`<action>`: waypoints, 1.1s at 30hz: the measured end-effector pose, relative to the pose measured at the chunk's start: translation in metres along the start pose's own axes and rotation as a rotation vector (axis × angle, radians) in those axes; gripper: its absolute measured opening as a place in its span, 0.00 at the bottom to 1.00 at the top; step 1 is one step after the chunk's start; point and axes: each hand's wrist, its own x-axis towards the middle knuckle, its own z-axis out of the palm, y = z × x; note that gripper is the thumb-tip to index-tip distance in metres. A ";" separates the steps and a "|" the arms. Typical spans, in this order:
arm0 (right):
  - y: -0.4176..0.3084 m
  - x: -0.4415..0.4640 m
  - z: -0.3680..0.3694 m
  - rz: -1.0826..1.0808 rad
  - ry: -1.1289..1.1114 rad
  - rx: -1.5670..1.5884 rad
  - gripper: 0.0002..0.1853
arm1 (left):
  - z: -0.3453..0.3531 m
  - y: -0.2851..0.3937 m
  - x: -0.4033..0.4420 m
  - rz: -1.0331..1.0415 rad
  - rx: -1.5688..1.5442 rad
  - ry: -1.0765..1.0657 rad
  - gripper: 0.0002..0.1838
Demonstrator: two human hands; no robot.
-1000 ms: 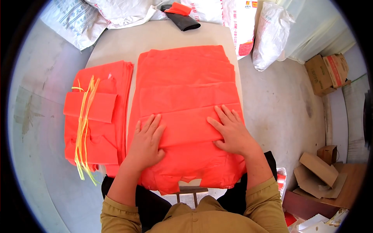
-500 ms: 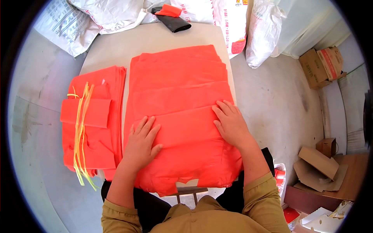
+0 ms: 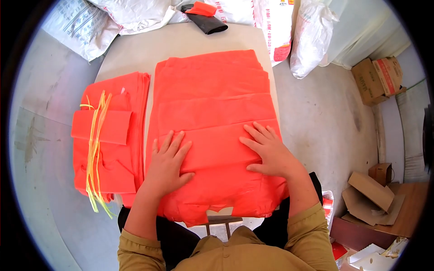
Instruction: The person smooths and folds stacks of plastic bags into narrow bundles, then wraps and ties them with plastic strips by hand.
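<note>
Layered red fabric (image 3: pixel 212 108) lies flat on a beige table (image 3: pixel 135 54), its near end hanging over the front edge. My left hand (image 3: pixel 168 165) rests palm down on the left side of the fabric, fingers spread and holding nothing. On the right side, my right hand (image 3: pixel 271 151) also presses flat with fingers apart. To the left sits a second stack of folded red fabric (image 3: pixel 110 167), with a small folded red piece (image 3: pixel 101 126) and yellow strips (image 3: pixel 96 153) lying across it.
White printed sacks (image 3: pixel 131 16) stand beyond the table, with a black roll (image 3: pixel 208 22) at its far edge. A white bag (image 3: pixel 312 38) is at the far right. Cardboard boxes (image 3: pixel 373 81) stand by the right wall, and an opened carton (image 3: pixel 373 198) lies lower right.
Since half a second ago, the fingers of my right hand have spread wider and it has shifted slightly on the fabric. My left hand stays spread on the left side. The camera view has shifted a little.
</note>
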 end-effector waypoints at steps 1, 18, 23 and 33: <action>0.001 -0.001 0.000 0.015 -0.032 0.003 0.37 | 0.003 -0.002 0.000 0.010 -0.005 0.022 0.43; 0.002 -0.006 0.002 -0.006 0.151 -0.163 0.29 | -0.003 -0.011 -0.006 0.065 0.050 0.146 0.31; -0.015 -0.013 -0.032 0.160 -0.012 0.009 0.24 | -0.018 -0.015 -0.021 0.071 -0.314 0.250 0.21; -0.009 -0.014 -0.044 0.160 0.424 -0.110 0.13 | -0.024 -0.032 -0.023 -0.410 -0.957 0.191 0.05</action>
